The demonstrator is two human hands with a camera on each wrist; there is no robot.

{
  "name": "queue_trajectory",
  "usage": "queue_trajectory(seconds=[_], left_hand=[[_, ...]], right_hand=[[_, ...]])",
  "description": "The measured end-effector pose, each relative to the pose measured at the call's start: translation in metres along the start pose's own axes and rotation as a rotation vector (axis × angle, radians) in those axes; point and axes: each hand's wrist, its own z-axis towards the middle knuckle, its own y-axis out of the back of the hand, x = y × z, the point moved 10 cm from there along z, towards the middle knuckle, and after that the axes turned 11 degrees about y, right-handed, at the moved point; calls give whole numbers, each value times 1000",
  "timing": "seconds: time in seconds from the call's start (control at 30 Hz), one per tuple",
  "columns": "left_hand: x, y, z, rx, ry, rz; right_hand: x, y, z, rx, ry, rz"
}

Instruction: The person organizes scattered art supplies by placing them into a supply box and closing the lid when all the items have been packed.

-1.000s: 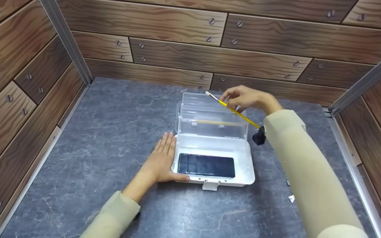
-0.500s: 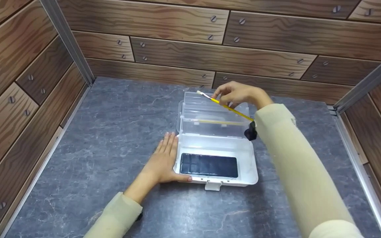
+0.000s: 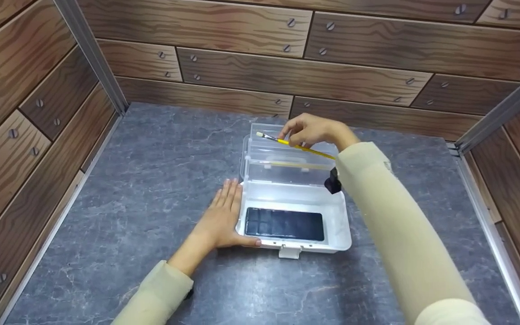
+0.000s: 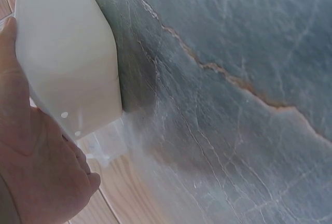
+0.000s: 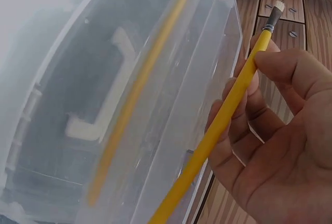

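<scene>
A white plastic box stands on the table with its clear lid folded back. Inside its base lies a flat black slab like a smartphone. My left hand rests against the box's left side, fingers straight, thumb along the front rim. Above the lid, my right hand pinches a yellow paintbrush near its metal ferrule, pale bristles pointing left in the head view. In the lid's divided tray lies a yellow stick that resembles another brush handle. The held brush's handle end is hidden by the sleeve.
A white latch hangs off the box's front edge. The grey marbled table is enclosed by plank-patterned walls at the back and sides. A black wrist device hangs beneath the right sleeve.
My right hand has moved left over the lid with the paintbrush, which lies flatter and lower now. The left hand keeps its place on the box.
</scene>
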Motion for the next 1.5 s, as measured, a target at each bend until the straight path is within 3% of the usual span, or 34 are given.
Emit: queue_trajectory(seconds=[0.47, 0.97, 1.5], left_hand=[[-4, -3, 0, 1, -8, -17], [-4, -2, 1, -3, -11, -12], [2, -2, 2, 3, 11, 2]], right_hand=[[-9, -14, 1, 45, 17, -74], [-3, -10, 4, 20, 11, -159], [0, -8, 1, 16, 47, -147]])
